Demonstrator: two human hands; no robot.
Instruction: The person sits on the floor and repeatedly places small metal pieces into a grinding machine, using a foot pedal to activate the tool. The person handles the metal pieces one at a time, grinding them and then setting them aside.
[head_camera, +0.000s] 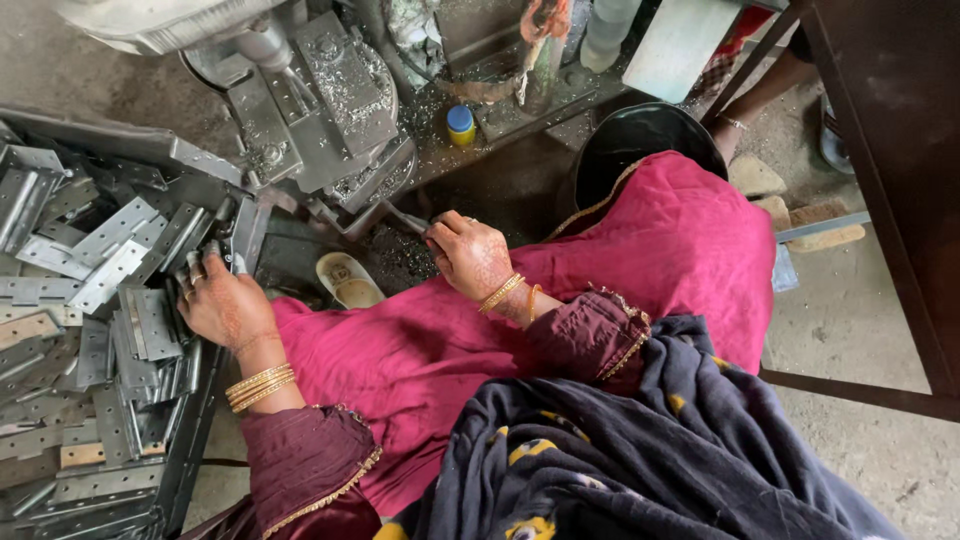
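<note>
While the left hand (215, 300) lay with curled fingers on the pile of grey metal hinges (95, 300) in the tray (195, 420), touching the topmost pieces without clearly clasping one, the right hand (465, 252) was closed around the machine's lever (400, 218) out in front of the pink lap. The hands were well apart, either side of the drill press (320, 100), whose bed was strewn with metal shavings. A black bucket (640, 140) stood beyond the right knee, and a small blue-capped bottle (460, 124) just behind the press.
</note>
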